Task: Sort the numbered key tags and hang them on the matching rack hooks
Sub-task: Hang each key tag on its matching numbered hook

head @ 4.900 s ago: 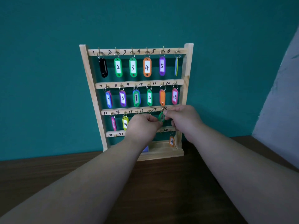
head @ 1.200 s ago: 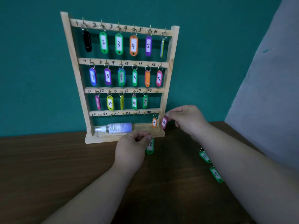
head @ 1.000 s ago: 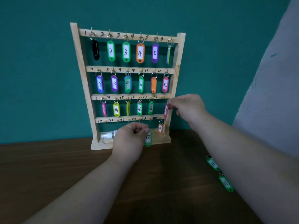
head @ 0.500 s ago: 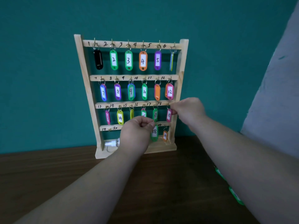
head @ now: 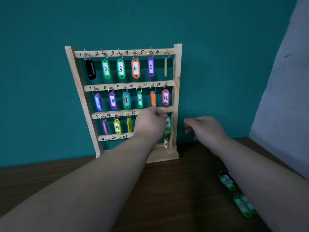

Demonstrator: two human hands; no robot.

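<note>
Tag 18, green: raised from beside the bottom rail to the third rail's 3 o'clock end on the rack, its ring pinched by the left hand. Right hand: withdrawn to 3 o'clock of the rack, fingers loose, holding nothing. Hanging looks nearly done. Spare green tags lie at 5 o'clock on the counter.

One wooden rack with four rails stands mid-frame, and seventeen key tags show on it: six on the top rail, six on the second, four on the third counting green tag 18, one on the lowest. At lower right the table bears at least three loose tags, overlapped past sure counting. Two hands show, the left hand and the right hand.
</note>
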